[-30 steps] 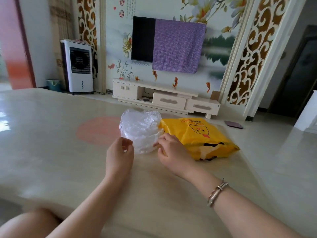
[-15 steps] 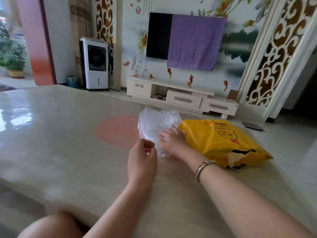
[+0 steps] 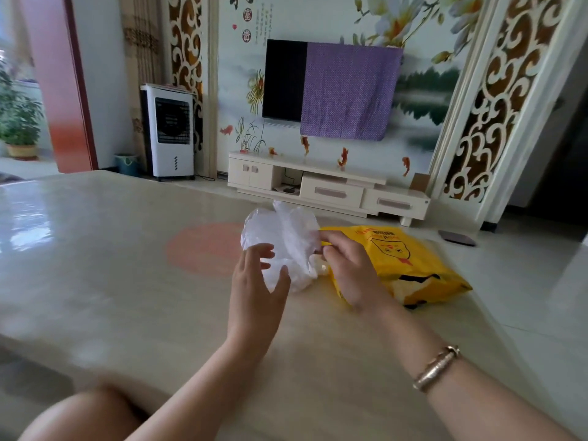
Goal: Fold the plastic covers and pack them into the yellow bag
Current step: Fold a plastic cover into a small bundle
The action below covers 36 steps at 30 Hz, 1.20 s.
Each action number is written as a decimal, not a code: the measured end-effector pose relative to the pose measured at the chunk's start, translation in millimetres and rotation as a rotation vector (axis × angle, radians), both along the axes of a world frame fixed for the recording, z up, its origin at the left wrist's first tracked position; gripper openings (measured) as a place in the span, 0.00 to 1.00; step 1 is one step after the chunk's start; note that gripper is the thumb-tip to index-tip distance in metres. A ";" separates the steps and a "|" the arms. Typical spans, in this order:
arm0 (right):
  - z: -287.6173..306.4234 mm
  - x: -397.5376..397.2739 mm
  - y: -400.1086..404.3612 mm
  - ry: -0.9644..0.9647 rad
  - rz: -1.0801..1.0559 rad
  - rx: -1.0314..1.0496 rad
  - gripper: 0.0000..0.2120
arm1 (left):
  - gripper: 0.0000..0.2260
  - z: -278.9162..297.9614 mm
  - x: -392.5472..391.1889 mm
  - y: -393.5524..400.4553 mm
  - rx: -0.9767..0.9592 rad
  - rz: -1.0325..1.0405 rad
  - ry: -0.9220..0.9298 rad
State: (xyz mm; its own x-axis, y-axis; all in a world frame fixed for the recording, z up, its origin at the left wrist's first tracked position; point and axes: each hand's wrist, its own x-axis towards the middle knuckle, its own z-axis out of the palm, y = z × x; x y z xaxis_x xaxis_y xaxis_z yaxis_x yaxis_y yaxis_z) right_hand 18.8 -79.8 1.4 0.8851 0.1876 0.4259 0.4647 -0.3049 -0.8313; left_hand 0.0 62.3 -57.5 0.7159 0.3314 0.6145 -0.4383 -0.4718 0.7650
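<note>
Left hand [image 3: 254,281] fingers spread beside crumpled plastic cover [image 3: 283,237], right hand [image 3: 350,268] pinching it (bracelet [image 3: 437,367] on wrist), yellow bag [image 3: 410,262] alongside on table [image 3: 111,265]

The yellow bag [image 3: 410,259] bears a line of red print along its top edge, too small and blurred to read, above a cartoon face. On the wall mural [image 3: 254,30], two round red seals hold Chinese characters beside columns of fine script, none legible.
</note>
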 end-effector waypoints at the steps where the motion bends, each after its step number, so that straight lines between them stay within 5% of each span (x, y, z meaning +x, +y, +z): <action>1: 2.0 -7.7 -7.1 0.014 0.011 0.025 0.17 | 0.13 4.2 -3.5 -5.5 -0.001 -0.025 -0.025; 6: 0.6 -38.6 -41.7 0.094 0.090 0.134 0.21 | 0.03 30.5 -22.7 -43.7 -0.234 -0.307 0.121; 12: -22.6 -48.4 -83.0 0.100 -0.059 0.345 0.12 | 0.03 35.9 -27.6 -93.6 -0.373 -0.480 0.256; 17: -40.1 -49.5 -115.6 0.240 -0.153 0.295 0.14 | 0.01 28.0 -24.7 -128.2 -0.492 -0.607 0.349; 22: -43.3 -41.5 -128.0 0.337 -0.204 0.270 0.06 | 0.07 14.4 -20.1 -135.1 -0.572 -0.589 0.372; 27: -37.2 -41.1 -142.0 0.286 -0.348 0.587 0.10 | 0.11 8.7 -18.1 -125.9 -0.671 -0.583 0.325; 31: -35.7 -45.5 -145.4 0.241 -0.446 0.644 0.11 | 0.11 8.4 -26.2 -127.8 -0.570 -0.619 0.332; 34: -33.2 -46.7 -146.7 0.208 -0.429 0.586 0.10 | 0.08 9.5 -28.5 -127.7 -0.527 -0.635 0.301; 36: -30.1 -49.3 -148.4 0.197 -0.361 0.492 0.09 | 0.16 12.8 -26.1 -123.9 -0.557 -0.626 0.318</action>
